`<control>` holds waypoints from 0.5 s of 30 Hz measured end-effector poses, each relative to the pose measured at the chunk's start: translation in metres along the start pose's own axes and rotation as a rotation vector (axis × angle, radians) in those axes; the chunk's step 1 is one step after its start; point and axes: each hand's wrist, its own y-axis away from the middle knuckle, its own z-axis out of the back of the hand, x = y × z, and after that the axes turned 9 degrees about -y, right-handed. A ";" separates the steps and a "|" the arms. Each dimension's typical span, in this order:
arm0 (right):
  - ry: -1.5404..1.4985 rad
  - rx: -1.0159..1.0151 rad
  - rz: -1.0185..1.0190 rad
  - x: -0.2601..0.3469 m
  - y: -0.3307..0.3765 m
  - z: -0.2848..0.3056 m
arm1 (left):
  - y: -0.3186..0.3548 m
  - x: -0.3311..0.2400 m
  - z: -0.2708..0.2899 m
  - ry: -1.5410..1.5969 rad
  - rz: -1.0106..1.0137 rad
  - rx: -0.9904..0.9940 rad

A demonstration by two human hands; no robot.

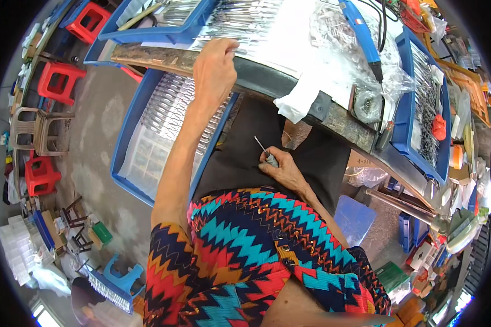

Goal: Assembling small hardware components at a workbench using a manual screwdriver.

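My left hand (pixel 215 68) reaches up to the worn workbench edge (pixel 163 57), its fingers pinched at a row of shiny metal pieces (pixel 240 22) lying on the bench; whether it holds one I cannot tell. My right hand (pixel 281 166) rests on my lap over black cloth (pixel 240 152), shut on a small tool (pixel 266 153) with a thin metal tip pointing up and left. My zigzag-patterned garment (pixel 256 245) fills the lower middle.
A blue tray (pixel 126 143) of metal pieces sits below the bench to my left. Another blue tray (pixel 414 109) lies at right, with a blue corded tool (pixel 360 32) and clear plastic bags. Red stools (pixel 57 82) stand on the floor at left.
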 end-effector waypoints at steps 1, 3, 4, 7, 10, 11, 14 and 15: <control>0.000 0.012 0.003 -0.001 0.000 0.000 | -0.010 0.003 -0.007 -0.104 -0.117 0.006; -0.006 -0.004 0.005 -0.005 0.001 0.003 | -0.019 0.008 -0.021 -0.178 -0.221 0.000; -0.009 -0.008 0.006 -0.007 0.001 0.004 | -0.021 0.011 -0.026 -0.259 -0.319 -0.013; -0.021 0.001 -0.013 -0.004 -0.001 0.002 | -0.024 0.019 -0.029 -0.325 -0.396 0.070; -0.010 0.004 -0.022 -0.005 -0.004 -0.001 | -0.024 0.027 -0.031 -0.367 -0.454 0.005; -0.028 0.011 -0.055 -0.003 -0.004 -0.001 | -0.025 0.030 -0.033 -0.392 -0.465 -0.003; -0.033 -0.026 -0.062 0.000 -0.003 -0.002 | -0.025 0.023 -0.034 -0.439 -0.492 -0.032; -0.039 -0.036 -0.064 -0.001 -0.003 -0.003 | -0.025 0.023 -0.035 -0.450 -0.501 -0.062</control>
